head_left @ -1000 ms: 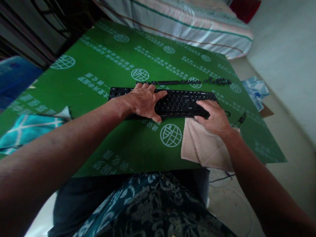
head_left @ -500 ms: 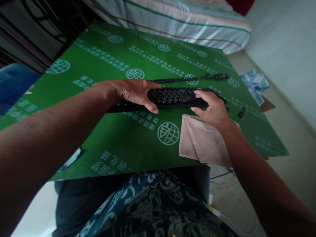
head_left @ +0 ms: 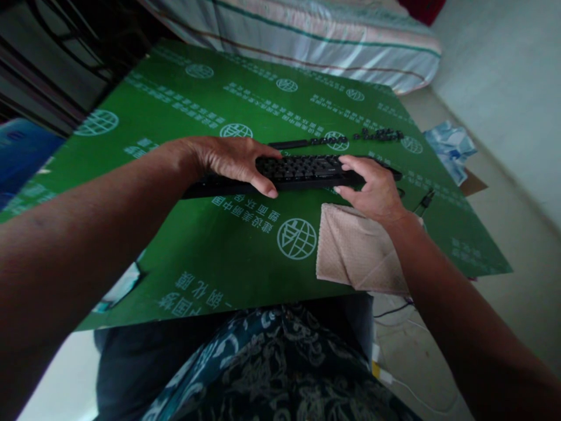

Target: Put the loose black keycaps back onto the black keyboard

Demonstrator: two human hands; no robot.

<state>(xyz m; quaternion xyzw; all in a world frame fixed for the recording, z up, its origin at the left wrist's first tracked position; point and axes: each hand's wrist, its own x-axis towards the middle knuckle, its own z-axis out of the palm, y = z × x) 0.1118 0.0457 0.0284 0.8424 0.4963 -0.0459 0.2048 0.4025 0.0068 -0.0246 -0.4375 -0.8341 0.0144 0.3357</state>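
Observation:
A black keyboard [head_left: 302,169] lies across the green table, its left part covered by my left hand [head_left: 239,161]. That hand grips the keyboard from above, with its thumb over the near edge and its other fingers toward the far side. My right hand [head_left: 370,184] holds the right part, index finger on the keys and thumb at the near edge; its remaining fingers are mostly hidden. Just beyond the keyboard lies a long black bar, apparently a space bar [head_left: 288,144], in line with loose keycaps [head_left: 328,140]. A heap of more black keycaps [head_left: 381,134] sits farther right.
A folded beige cloth [head_left: 357,248] lies near the front edge of the green table [head_left: 236,251]. A cable plug [head_left: 426,200] rests at the right. At front left is a small pale packet [head_left: 120,286]. A bed [head_left: 307,41] stands behind the table.
The view has shifted slightly, and most things appear a little farther left. My right index finger has moved slightly left and up on the keyboard. Both hands remain on it.

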